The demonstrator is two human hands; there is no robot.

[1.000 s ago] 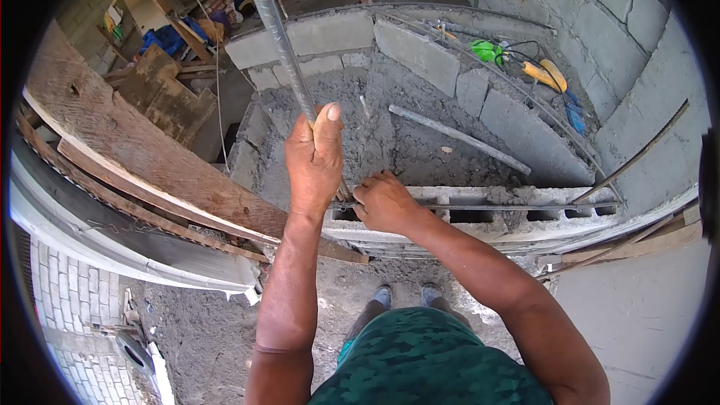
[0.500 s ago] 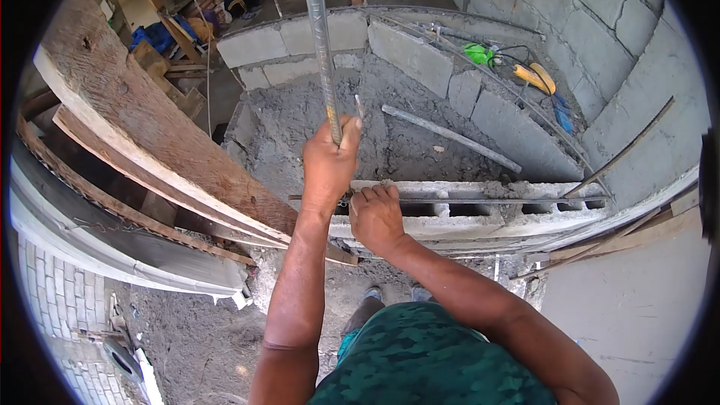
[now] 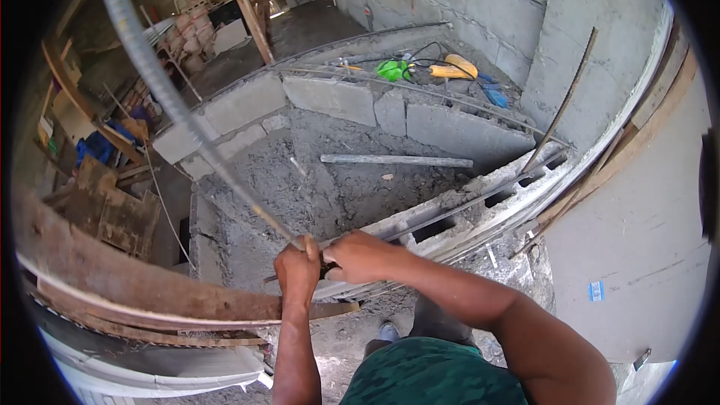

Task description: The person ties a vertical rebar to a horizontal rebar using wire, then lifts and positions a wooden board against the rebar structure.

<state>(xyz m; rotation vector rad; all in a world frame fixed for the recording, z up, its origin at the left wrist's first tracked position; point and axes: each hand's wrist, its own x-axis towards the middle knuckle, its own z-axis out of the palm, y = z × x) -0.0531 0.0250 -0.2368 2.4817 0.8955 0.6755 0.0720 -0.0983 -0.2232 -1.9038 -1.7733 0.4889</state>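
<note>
My left hand (image 3: 298, 268) is closed around the lower end of a long steel rebar (image 3: 187, 131), which tilts up toward the upper left. Beside it, my right hand (image 3: 364, 256) is closed, with curled fingertips close to the left hand at the rebar's foot. What its fingers grip there is hidden. A thinner horizontal rebar (image 3: 469, 202) runs along the top of the hollow-block wall (image 3: 480, 234) and passes beneath my right hand. Open cells show in the blocks to the right of my hands.
Behind the wall, a grey bar (image 3: 397, 160) lies on rough mortar, bordered by concrete blocks (image 3: 330, 100). A green object (image 3: 394, 70) and a yellow tool (image 3: 454, 67) sit on the far ledge. Another rebar (image 3: 562, 97) rises at right. Wooden boards (image 3: 150, 285) stand at left.
The view has turned, so the wall now slants up to the right. The held rebar leans farther left. My right hand has come closer against my left hand.
</note>
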